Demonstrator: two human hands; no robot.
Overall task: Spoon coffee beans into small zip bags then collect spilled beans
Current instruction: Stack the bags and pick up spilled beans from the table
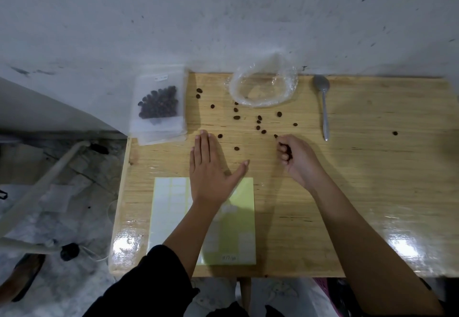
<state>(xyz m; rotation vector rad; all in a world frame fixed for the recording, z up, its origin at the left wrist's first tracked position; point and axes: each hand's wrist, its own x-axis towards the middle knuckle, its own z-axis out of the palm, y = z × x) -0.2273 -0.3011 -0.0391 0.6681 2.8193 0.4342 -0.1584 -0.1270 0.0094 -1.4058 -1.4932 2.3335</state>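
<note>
At back-left of table [372,180]: stack of zip bags [159,127], the top one filled and lying flat. The stack seems to reach past the table edge. Mid-table: loose beans [236,117] scattered between stack and spoon [324,108], most just in front of an empty-looking clear bag [263,88]. Stray bean [395,133] lies well apart, right of the spoon. Judgement: spooning looks done, and collecting is the step in hand.

Risks, left to right:
1. Stack sits at the edge; a nudge from the left hand could slide it off.
2. Beans are rounded and the table is glossy, so a sweep with a flat palm could roll them over the left edge or under the stack.
3. Right hand holds several beans; reaching for more with a curled grip may let one slip out.
4. Stray bean is easy to overlook, being far from the cluster.

Hands:
- Left hand [211,172]: fully spread, fingers straight and together, thumb splayed, palm down on the table, wrist over the label sheet [169,207]. It holds nothing. One bean lies just beside its fingertips.
- Right hand [295,157]: fingers curled in, with dark beans visible pinched among them. Its fingertips are at another bean on the table; cannot tell if they touch it.
</note>
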